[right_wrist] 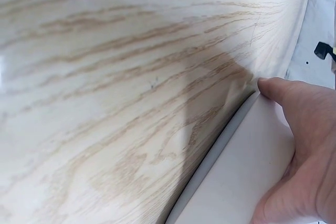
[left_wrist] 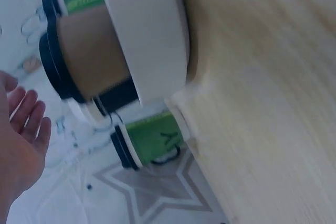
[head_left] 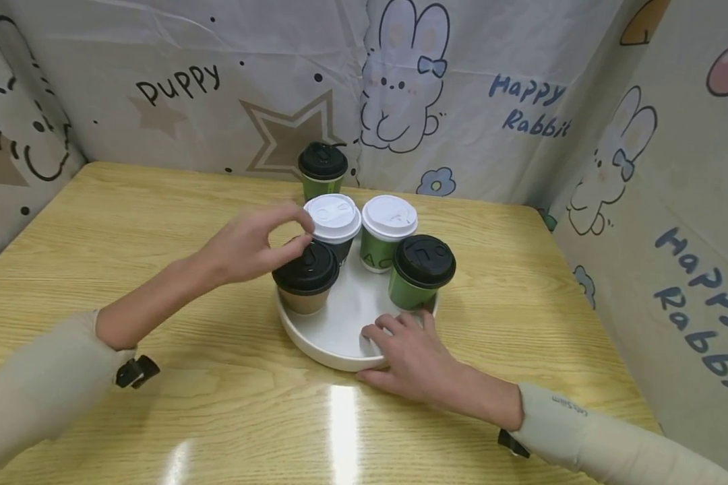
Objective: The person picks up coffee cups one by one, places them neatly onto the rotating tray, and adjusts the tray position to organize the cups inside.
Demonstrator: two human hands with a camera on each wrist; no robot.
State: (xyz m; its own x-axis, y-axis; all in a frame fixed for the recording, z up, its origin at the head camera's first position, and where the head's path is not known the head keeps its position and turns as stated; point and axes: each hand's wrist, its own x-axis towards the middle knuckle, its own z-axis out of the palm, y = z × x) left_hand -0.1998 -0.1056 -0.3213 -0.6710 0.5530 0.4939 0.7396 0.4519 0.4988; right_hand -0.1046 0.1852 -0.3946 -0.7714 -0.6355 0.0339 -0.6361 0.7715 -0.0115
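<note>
A round white tray carries several lidded paper cups. My right hand grips its near right rim, thumb outside and fingers over the edge; in the right wrist view the thumb lies along the tray's outer wall. My left hand hovers by a brown cup with a black lid, fingers loosely bent and holding nothing. In the left wrist view a gap separates that hand from the cups. Also on the tray are a dark cup with a white lid, a green white-lidded cup and a green black-lidded cup.
Behind the tray, a separate green cup with a black lid stands on the wooden table. Printed cloth walls close in the back and sides of the table.
</note>
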